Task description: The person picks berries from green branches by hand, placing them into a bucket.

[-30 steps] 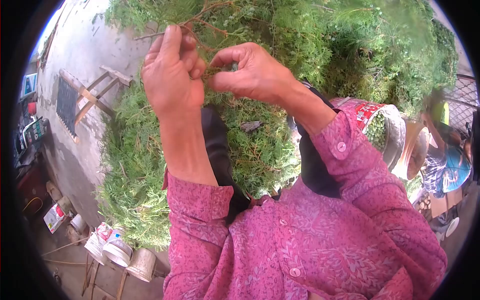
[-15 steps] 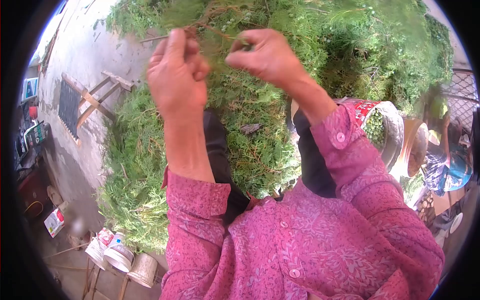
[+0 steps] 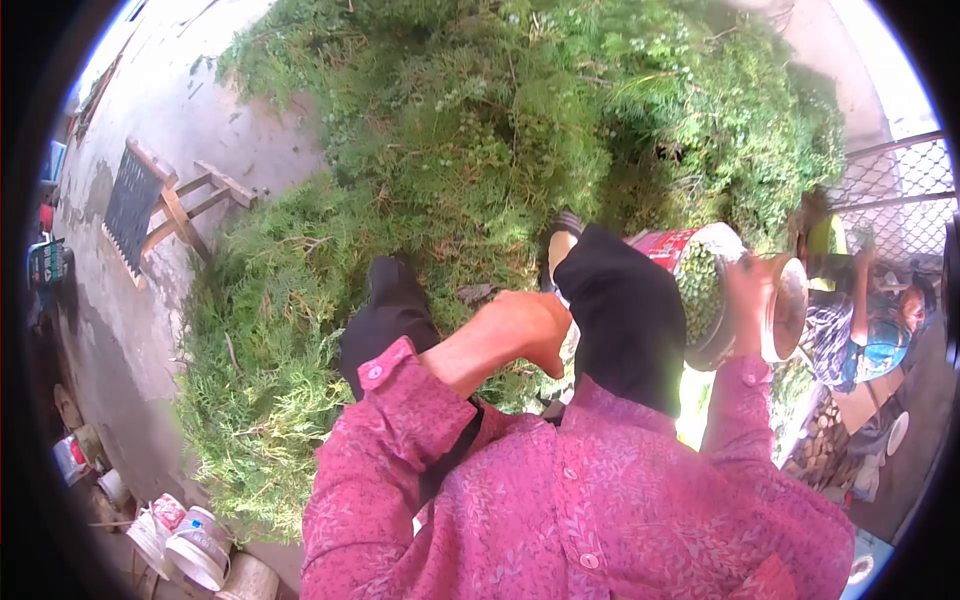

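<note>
My left hand (image 3: 522,328) hangs between my knees, back upward and fingers curled under; whatever it holds, if anything, is hidden. Out to the right, my right hand (image 3: 750,292) is at the rim of a red-and-white bucket (image 3: 668,243) holding many small green cones (image 3: 699,283). Its fingers are blurred, so I cannot see whether they hold anything. A wide pile of cut green conifer branches (image 3: 460,150) lies around my legs and in front of me.
Another bucket (image 3: 790,310) stands right of the cones. At left is a wooden frame with a dark toothed panel (image 3: 135,210). White buckets (image 3: 195,550) lie at lower left. Another person (image 3: 870,335) sits at far right near a wire mesh fence (image 3: 895,180).
Both hands have come down from the branch sprig they held up front. My left hand moved to between my knees, my right hand to the cone bucket. The view has shifted.
</note>
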